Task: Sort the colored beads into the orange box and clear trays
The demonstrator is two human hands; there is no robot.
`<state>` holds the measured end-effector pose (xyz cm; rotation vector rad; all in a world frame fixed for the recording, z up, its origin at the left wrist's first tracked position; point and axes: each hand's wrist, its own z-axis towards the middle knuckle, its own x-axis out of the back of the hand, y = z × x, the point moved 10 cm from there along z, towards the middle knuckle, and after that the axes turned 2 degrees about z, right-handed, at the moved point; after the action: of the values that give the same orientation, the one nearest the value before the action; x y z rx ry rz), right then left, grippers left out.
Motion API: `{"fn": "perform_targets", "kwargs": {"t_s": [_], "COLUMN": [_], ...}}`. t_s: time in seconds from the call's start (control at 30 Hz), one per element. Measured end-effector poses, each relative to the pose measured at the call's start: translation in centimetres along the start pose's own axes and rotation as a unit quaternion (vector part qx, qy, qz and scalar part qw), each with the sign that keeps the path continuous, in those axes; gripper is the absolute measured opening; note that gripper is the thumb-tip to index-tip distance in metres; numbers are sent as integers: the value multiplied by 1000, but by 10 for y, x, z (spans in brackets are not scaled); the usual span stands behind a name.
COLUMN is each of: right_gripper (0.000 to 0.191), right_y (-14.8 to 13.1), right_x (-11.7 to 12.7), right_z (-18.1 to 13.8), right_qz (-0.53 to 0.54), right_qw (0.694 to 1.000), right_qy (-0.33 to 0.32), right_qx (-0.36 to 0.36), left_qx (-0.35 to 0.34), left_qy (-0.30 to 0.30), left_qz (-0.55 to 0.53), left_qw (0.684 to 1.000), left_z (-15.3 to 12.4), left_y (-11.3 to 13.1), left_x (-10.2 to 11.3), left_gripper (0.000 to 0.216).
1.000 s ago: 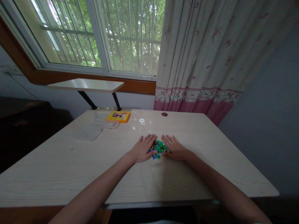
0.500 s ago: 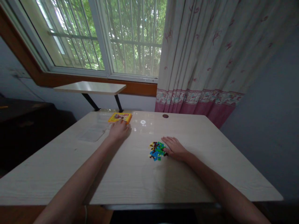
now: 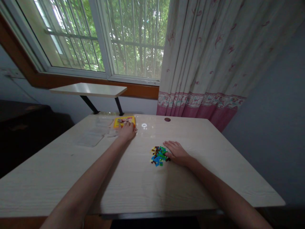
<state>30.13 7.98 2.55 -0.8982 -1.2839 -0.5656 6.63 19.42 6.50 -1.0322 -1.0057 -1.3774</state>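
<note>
My left hand (image 3: pixel 127 131) reaches to the back of the table, its fingers bent over the near edge of a flat yellow box (image 3: pixel 121 121) with a printed picture on its cover. The fingertips are partly hidden. A small pile of building bricks (image 3: pixel 158 156), in blue, green, yellow and dark brown, lies loose mid-table. My right hand (image 3: pixel 177 153) rests flat along the pile's right side, fingers stretched out, thumb touching the edge bricks.
Clear plastic trays (image 3: pixel 90 138) lie left of my left hand. A raised shelf (image 3: pixel 89 89) on black supports stands at the table's (image 3: pixel 133 184) back left. A round cable hole (image 3: pixel 167 119) sits near the back edge, before the curtain (image 3: pixel 190 98).
My left hand and the yellow box have shifted slightly right across the table, showing more of the clear plastic beside them. My right hand and the bricks stay put. The view has moved a little.
</note>
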Motion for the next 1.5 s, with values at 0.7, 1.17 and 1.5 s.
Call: {"fn": "perform_targets", "kwargs": {"t_s": [0.7,1.17,1.5], "right_gripper": [54,44,76], "right_y": [4,27,35], "right_x": [-1,19,25], "right_z": [1,15,91], "right_qz": [7,111,137], "right_qw": [1000,987,985], "right_qy": [6,114,94], "right_qx": [-4,13,46], "left_qx": [-178,-127,-86], "left_qy": [10,59,-3], "left_qz": [-69,-175,-133], "left_qw": [982,974,987], "left_z": [-39,-36,-29], "left_y": [117,63,31], "left_x": [3,9,-21], "left_gripper": [42,59,40]}}
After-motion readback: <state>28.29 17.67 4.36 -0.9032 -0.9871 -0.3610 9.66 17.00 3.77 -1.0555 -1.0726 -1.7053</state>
